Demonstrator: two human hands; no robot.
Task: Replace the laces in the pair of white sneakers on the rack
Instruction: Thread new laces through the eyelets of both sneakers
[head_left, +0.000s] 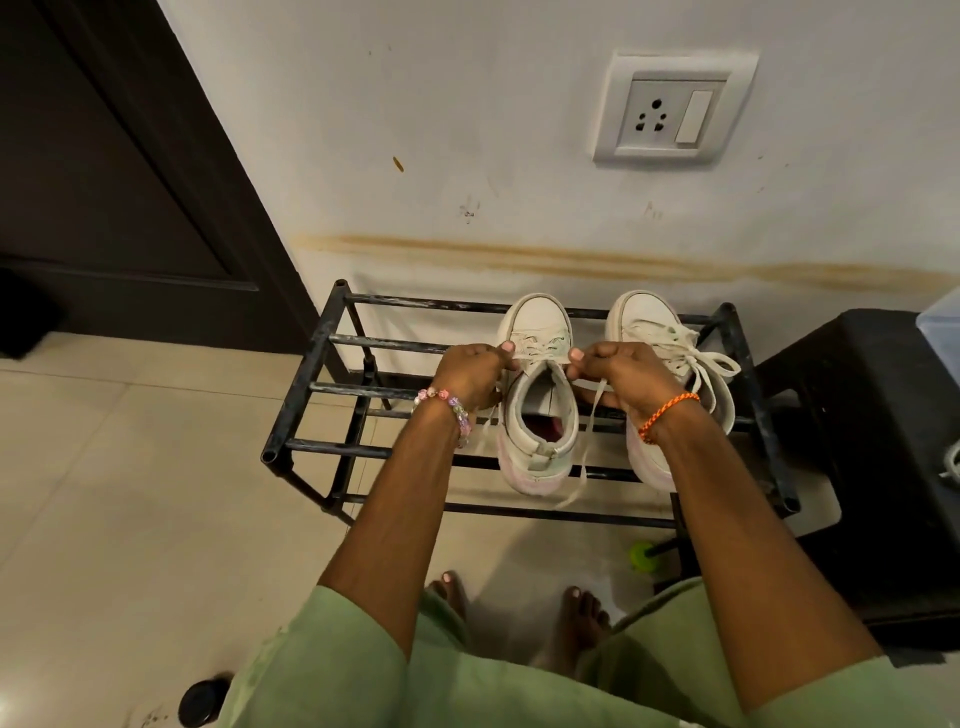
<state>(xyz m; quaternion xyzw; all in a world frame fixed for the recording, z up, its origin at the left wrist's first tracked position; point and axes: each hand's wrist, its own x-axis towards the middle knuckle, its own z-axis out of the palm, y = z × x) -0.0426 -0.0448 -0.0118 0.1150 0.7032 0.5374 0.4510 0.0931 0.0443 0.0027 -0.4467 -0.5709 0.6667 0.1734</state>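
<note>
Both grips pinch lace: left hand (470, 371) and right hand (621, 376) hold the left sneaker's (537, 395) lace (589, 436) (the shoe stands on the rack (311, 389)).

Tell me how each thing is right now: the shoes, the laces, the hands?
Left white sneaker: on black metal rack, lace loosened.
Right white sneaker: on rack, lace tied in bow.
Left hand: pinching lace.
Right hand: pinching lace.

white sneakers (540, 395) side by side on rack (311, 389), laces (691, 358) loose
</note>
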